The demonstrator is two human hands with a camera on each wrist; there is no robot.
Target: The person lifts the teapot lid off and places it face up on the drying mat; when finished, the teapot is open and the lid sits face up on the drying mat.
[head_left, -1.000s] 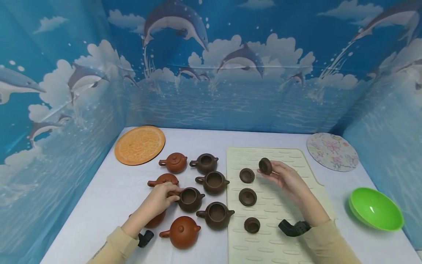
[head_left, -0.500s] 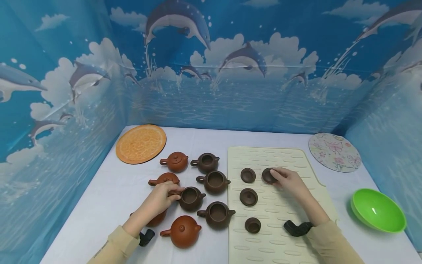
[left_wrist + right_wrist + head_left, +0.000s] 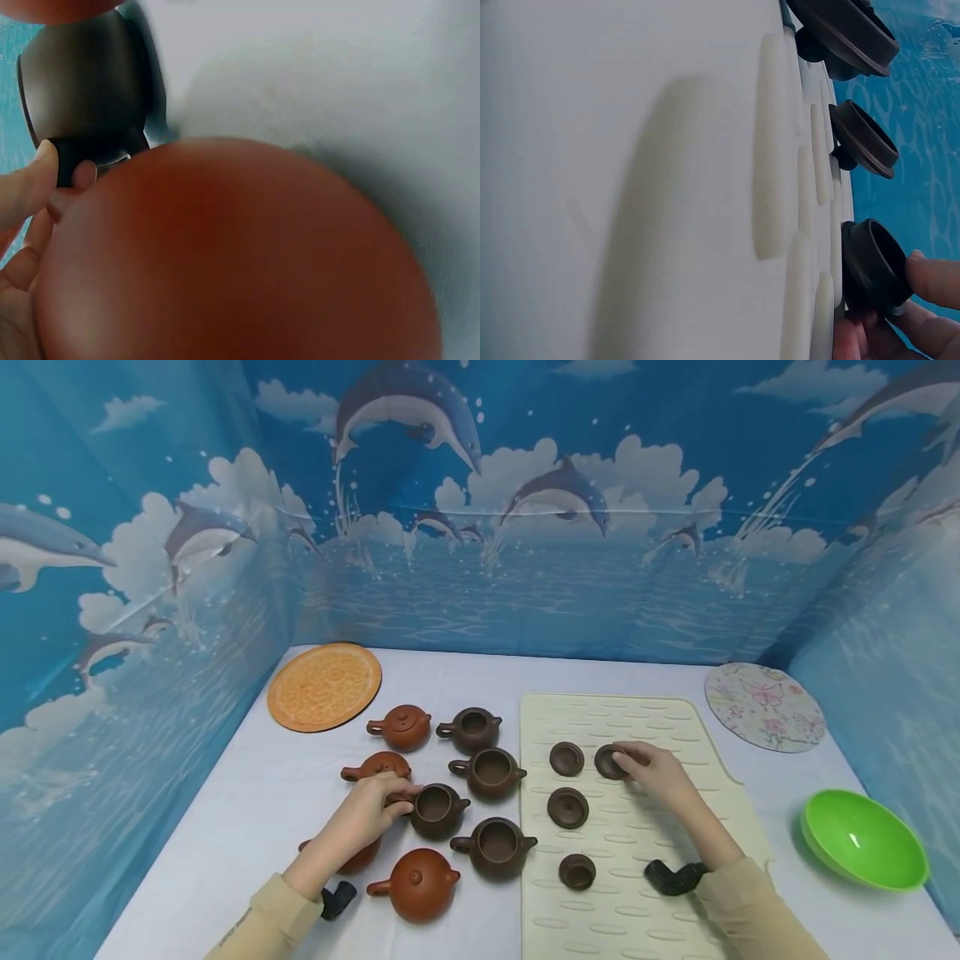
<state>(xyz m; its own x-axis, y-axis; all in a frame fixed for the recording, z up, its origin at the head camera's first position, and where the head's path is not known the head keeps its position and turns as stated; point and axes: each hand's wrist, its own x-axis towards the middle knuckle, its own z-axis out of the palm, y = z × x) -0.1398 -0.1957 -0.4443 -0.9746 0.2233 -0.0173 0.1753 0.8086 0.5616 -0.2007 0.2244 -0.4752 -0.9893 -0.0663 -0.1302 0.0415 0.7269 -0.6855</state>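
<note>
My left hand [image 3: 375, 807] pinches the handle of a dark brown lidless teapot [image 3: 437, 811], its thumb on the handle [image 3: 69, 159] in the left wrist view. A reddish-brown teapot [image 3: 240, 262] fills much of that view in front of the hand. On the cream mat [image 3: 630, 835], my right hand [image 3: 660, 772] holds a dark teapot lid [image 3: 609, 762] at its right side. In the right wrist view the held lid [image 3: 874, 262] lies hollow side up between thumb and fingers. Close by on the mat are more dark lids [image 3: 566, 759], [image 3: 567, 808], [image 3: 577, 872], also upturned.
Dark open teapots [image 3: 492, 774] stand left of the mat, beside reddish-brown lidded teapots [image 3: 416, 885]. An orange round mat [image 3: 325, 687] lies at the back left, a floral round mat [image 3: 765, 707] at the back right. A green bowl [image 3: 862, 839] stands at the right.
My right hand has lowered the raised lid onto the mat, beside the back lid, and still has its fingers on it. The left hand stays at the teapot handle.
</note>
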